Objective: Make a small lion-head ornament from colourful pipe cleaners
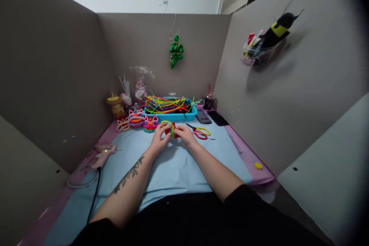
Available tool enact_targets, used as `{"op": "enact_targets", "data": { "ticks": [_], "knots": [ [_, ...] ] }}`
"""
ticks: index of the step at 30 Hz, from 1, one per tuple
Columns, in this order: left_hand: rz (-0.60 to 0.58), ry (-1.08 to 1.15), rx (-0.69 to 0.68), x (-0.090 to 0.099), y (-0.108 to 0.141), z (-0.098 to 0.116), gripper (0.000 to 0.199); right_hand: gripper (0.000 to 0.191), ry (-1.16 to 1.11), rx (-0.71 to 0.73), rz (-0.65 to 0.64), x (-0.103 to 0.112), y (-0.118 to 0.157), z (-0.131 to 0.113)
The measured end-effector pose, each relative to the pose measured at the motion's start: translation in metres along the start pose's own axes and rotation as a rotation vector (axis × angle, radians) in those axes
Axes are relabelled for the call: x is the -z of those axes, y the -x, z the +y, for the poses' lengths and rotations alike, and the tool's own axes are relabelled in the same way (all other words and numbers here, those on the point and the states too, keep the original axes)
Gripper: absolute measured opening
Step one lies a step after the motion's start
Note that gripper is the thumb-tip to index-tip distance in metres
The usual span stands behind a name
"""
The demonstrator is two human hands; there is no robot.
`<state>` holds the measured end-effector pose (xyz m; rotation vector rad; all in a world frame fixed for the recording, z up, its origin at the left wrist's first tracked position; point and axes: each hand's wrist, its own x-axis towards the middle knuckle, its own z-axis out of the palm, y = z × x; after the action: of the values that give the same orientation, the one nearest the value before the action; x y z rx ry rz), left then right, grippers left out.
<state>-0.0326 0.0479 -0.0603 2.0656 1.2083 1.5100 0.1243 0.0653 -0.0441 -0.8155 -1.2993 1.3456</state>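
Both hands meet over the middle of the blue-covered table, closed around a small piece of bent pipe cleaners (172, 132) in red, yellow and green. My left hand (159, 138) grips its left side, where a yellow loop stands up. On the right side, the fingers of my right hand (184, 135) pinch it. The fingers partly hide its shape. Close to the right hand lie scissors with yellow and red handles (201, 133). Left of the hands sit several finished cat-faced pipe cleaner pieces (151, 123) in pink, purple and orange.
A blue tray (170, 117) heaped with coloured pipe cleaners stands behind the hands. A pink glue gun (104, 155) with a cord lies at left. At the back right are a drink cup (208, 102) and a black phone (219, 118). Grey partitions (138, 46) enclose the table.
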Motion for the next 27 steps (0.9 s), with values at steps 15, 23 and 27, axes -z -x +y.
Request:
{"op": "enact_targets", "data": {
  "ticks": [15, 23, 27],
  "knots": [
    [-0.25, 0.062, -0.088, 0.0097, -0.0037, 0.001, 0.017, 0.019, 0.158, -0.106, -0.118, 0.0119, -0.0031, 0.0013],
    [-0.298, 0.028, -0.073, 0.0092, -0.0037, 0.0006, 0.02, 0.015, 0.149, -0.11, -0.103, 0.0093, -0.0014, 0.0036],
    [-0.334, 0.0, -0.05, 0.009, -0.0029, -0.0012, 0.022, 0.015, 0.171, -0.112, -0.086, 0.0082, -0.0015, 0.0056]
  ]
}}
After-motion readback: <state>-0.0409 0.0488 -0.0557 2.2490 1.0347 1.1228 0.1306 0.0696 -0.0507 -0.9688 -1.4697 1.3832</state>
